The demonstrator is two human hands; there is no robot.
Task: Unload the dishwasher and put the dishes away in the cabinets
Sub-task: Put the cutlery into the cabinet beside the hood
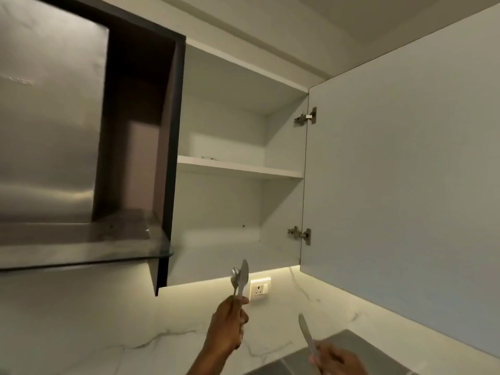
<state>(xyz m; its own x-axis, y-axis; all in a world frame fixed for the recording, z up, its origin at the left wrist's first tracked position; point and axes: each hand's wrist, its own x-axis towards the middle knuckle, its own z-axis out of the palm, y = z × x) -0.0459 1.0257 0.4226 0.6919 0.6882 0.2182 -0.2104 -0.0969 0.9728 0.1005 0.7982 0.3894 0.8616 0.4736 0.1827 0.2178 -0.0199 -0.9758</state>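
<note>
While the cabinet (238, 169) stands open at twelve o'clock, the left hand (230, 323) grips upright cutlery (240, 277) in curled fingers and, at five o'clock, the right hand (338, 359) grips a knife (307, 332).

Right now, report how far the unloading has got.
Done: the cabinet door stands open. In hand: the left hand grips cutlery, seemingly a spoon and knife; the right hand grips a knife. Left: both shelves look bare, so nothing visible is stored yet.
</note>
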